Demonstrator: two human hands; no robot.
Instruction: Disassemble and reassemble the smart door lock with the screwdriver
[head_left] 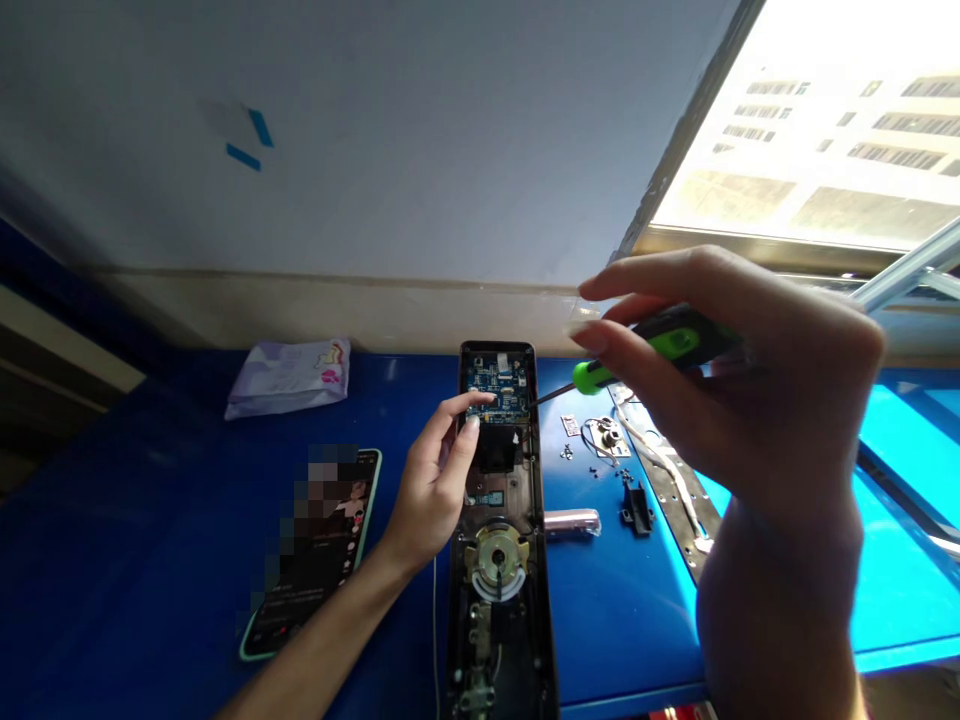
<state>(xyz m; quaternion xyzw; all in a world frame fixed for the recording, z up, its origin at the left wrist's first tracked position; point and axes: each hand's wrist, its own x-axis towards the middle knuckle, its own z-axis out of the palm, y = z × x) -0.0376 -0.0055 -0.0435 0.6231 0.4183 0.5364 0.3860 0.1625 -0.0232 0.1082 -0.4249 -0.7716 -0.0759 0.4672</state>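
Note:
A long black lock housing lies open on the blue table, with a blue circuit board in its far end. My left hand reaches over the housing's left rim, index finger and thumb closed at the board's lower left part. A green and black screwdriver is held in my right hand, its thin shaft slanting down to the board's right edge. Between my right thumb and index fingertips there appears a small clear piece, too blurred to name. Lower in the housing sits a round brass-coloured part.
Right of the housing are small screws, a small camera-like module, a black bracket, a wrapped cylinder and a dark panel with a white cable. Left are a phone and a tissue pack. A wall stands behind.

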